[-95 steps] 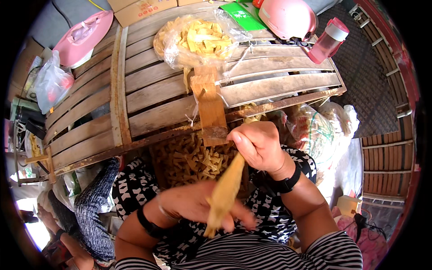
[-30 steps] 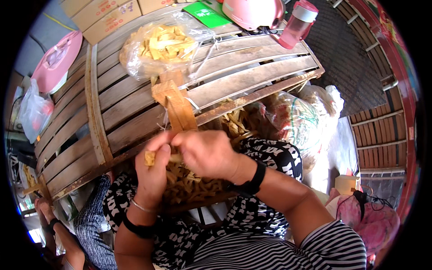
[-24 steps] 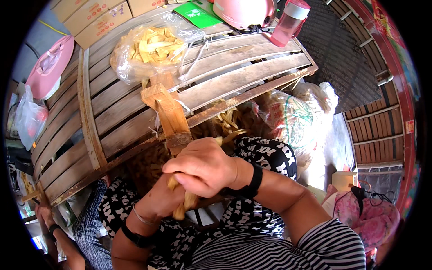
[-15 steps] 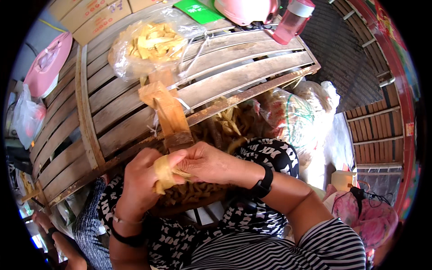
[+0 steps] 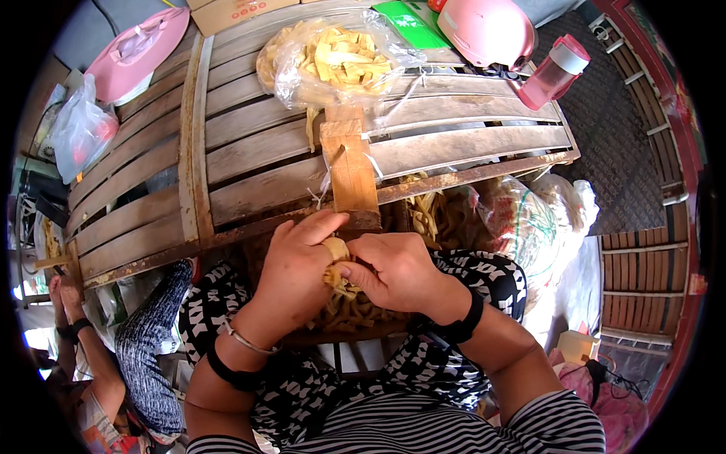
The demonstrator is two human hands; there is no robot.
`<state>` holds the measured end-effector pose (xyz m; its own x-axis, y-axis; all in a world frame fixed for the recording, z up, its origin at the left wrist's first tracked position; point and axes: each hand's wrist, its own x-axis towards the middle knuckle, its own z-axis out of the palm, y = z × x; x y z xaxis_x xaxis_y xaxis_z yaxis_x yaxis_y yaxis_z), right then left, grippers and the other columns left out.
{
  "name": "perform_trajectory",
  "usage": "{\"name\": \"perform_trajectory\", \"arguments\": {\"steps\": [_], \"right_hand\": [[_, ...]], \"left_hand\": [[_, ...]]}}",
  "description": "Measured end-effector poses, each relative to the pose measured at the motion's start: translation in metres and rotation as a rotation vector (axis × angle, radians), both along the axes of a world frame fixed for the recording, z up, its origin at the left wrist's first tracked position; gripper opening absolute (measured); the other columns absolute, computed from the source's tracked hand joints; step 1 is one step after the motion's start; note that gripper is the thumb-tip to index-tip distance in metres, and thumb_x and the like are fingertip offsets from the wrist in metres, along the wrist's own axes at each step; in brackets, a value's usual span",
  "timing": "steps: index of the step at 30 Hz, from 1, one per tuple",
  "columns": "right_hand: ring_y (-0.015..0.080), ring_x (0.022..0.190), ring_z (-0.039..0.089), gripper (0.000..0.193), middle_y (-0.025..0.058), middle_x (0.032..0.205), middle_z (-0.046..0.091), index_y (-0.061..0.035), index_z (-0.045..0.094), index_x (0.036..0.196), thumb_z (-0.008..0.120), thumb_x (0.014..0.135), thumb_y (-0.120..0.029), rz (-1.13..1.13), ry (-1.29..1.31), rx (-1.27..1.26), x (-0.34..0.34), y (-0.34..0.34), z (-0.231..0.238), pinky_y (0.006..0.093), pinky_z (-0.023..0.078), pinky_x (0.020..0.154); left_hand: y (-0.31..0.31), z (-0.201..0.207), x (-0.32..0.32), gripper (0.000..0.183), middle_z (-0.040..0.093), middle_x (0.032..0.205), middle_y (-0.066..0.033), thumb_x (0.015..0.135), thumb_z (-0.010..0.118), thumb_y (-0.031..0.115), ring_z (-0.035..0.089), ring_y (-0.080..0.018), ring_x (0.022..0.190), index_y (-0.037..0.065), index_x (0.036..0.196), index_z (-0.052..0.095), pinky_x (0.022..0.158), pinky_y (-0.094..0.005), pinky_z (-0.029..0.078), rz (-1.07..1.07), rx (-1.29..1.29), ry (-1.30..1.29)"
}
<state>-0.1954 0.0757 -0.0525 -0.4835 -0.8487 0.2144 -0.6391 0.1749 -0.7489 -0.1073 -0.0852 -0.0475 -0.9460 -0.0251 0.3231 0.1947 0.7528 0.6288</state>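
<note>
Over my lap, both hands come together on a pale yellow strip (image 5: 336, 248), which is folded or coiled into a small bundle. My left hand (image 5: 293, 268) grips it from the left, back of the hand upward, fingers reaching toward the table edge. From the right, my right hand (image 5: 401, 274) presses the bundle's lower end with its thumb; its other fingers are curled. Below them lies a heap of similar yellow pieces (image 5: 352, 312) in a shallow container, partly hidden by my hands. Just ahead, a wooden block (image 5: 352, 175) is fixed at the table's edge.
On the slatted table (image 5: 257, 147) lies an open plastic bag of yellow strips (image 5: 344, 60). A green packet (image 5: 412, 26), pink helmet (image 5: 486, 30) and pink bottle (image 5: 556, 72) stand behind. Stuffed bags (image 5: 522, 219) sit at right. Another person's arms (image 5: 91, 356) show at left.
The view has shifted, so the table sits further right. My left hand has turned with its fingers stretched forward over the bundle, and my right thumb now presses the bundle's lower end.
</note>
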Motion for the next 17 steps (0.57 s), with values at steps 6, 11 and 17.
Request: {"name": "perform_trajectory", "arguments": {"steps": [6,11,17], "right_hand": [[0.0136,0.044,0.046,0.042,0.0008,0.052,0.05,-0.0047,0.061,0.073,0.05,0.095,-0.039,-0.128,-1.052,0.103,0.001,-0.001,0.002,0.0252,0.039,0.047],[0.0038,0.049,0.025,0.054,-0.0073,0.053,0.031,-0.0022,0.061,0.079,0.048,0.094,-0.052,0.044,-1.361,0.115,-0.015,0.013,0.016,0.0227,0.019,0.045],[0.0043,0.051,0.031,0.034,-0.0048,0.061,0.046,-0.0042,0.063,0.092,0.055,0.094,-0.038,0.035,-1.115,0.04,-0.005,0.002,0.006,0.0207,0.023,0.047]], "left_hand": [[-0.007,0.018,0.004,0.002,0.063,0.107,-0.0127,0.075,0.061,-0.002,0.063,-0.0248,0.099,-0.004,0.077,0.061,0.086,-0.0354,0.049,-0.004,0.435,-0.088],[-0.014,0.019,0.006,0.016,0.065,0.095,-0.0113,0.086,0.062,0.01,0.063,-0.0167,0.086,-0.005,0.092,0.064,0.079,-0.0277,0.05,0.178,0.949,-0.035],[-0.01,0.006,0.003,0.05,0.064,0.082,-0.0069,0.077,0.075,0.031,0.06,-0.0158,0.065,-0.002,0.11,0.057,0.063,-0.0259,0.051,-0.021,1.178,-0.573]]}}
